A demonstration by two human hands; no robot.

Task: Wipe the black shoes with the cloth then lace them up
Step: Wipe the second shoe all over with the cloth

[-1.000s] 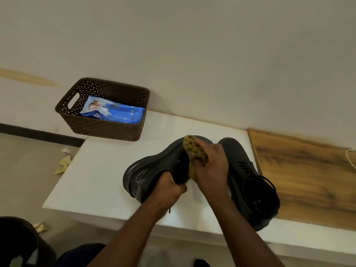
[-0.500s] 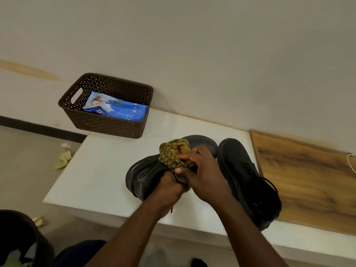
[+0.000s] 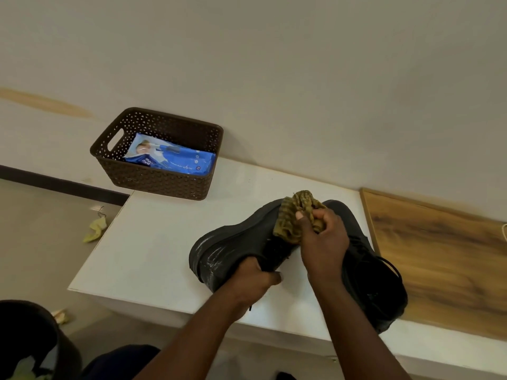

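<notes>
The wiping step is in hand: a black shoe (image 3: 241, 242) is held tipped on its side on the white worktop (image 3: 153, 242), its sole turned toward the left edge, and it is steadied by the left hand (image 3: 253, 278), whose fingers are curled round the collar near the heel. A bunched olive cloth (image 3: 295, 215) is pinched between the thumb and curled fingers of the right hand (image 3: 323, 242) and is pressed against the upper near the tongue. The second shoe (image 3: 367, 270) is stood just beside the first on the right, partly hidden behind the right forearm, and a loose lace seems to be hanging at its opening, though this cannot be made out clearly. Streaks are seen on the sole edge of the held shoe, so the wiping is judged unfinished and the lacing not yet begun. The next move calls for the cloth to be drawn along the upper toward the toe while the shoe is kept from rolling, and then for the other shoe to be wiped. A brown basket (image 3: 156, 182) with a blue packet (image 3: 170, 157) is set well apart at the back
</notes>
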